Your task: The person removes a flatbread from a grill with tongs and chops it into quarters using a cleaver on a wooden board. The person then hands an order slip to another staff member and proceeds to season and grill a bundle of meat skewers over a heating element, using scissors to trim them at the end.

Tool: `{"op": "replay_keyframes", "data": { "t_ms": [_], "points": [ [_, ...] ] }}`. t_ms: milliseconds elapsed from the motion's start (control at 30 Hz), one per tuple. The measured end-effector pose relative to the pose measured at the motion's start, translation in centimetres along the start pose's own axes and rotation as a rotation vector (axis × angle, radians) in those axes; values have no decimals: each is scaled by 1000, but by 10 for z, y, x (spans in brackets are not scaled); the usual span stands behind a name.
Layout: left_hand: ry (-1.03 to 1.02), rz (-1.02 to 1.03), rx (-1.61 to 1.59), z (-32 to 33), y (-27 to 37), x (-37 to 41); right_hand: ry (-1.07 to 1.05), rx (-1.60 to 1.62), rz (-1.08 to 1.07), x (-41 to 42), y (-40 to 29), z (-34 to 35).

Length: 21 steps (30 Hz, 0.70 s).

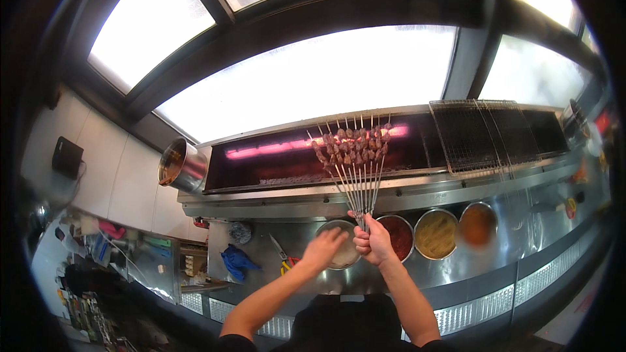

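My right hand (374, 242) grips the handle ends of a fanned bunch of metal skewers (359, 183). Chunks of meat (349, 146) are threaded on their far halves, held over the glowing grill trough (249, 168). My left hand (325, 249), slightly blurred, is over a round metal bowl of white seasoning (346, 256); its fingertips are hard to make out, and whether it holds anything cannot be told. Just right of my right hand stands a bowl of red chili seasoning (398, 234), then a bowl of yellowish powder (435, 234) and one of orange powder (477, 225).
A wire grill rack (472, 137) covers the grill's right part. A steel pot (183, 166) stands at its left end. On the steel counter lie a blue cloth or glove (237, 261), scissors with red and yellow handles (283, 256) and a steel scourer (239, 232).
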<state>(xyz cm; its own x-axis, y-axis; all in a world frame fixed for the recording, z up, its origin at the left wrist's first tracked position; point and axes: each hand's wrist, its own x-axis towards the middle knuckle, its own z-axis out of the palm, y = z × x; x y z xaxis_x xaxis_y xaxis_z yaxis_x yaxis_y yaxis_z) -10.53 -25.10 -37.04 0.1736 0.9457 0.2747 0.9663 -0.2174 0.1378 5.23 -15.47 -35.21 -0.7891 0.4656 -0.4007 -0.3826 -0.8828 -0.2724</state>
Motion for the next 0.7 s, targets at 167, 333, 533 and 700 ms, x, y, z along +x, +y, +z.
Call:
{"op": "replay_keyframes", "data": {
  "t_ms": [167,333,533,700],
  "points": [
    [237,-152,-79,-85,-32,146,-36,-16,-15,-4,-4,-9],
    [-223,-205,157,-97,-60,238,18,-110,-58,-4,-8,-5],
    [96,-240,126,-138,-88,164,168,-546,-238,14,7,10],
    [599,-73,-203,-150,-55,13,596,-2076,-1349,35,-42,-89]
  ]
}}
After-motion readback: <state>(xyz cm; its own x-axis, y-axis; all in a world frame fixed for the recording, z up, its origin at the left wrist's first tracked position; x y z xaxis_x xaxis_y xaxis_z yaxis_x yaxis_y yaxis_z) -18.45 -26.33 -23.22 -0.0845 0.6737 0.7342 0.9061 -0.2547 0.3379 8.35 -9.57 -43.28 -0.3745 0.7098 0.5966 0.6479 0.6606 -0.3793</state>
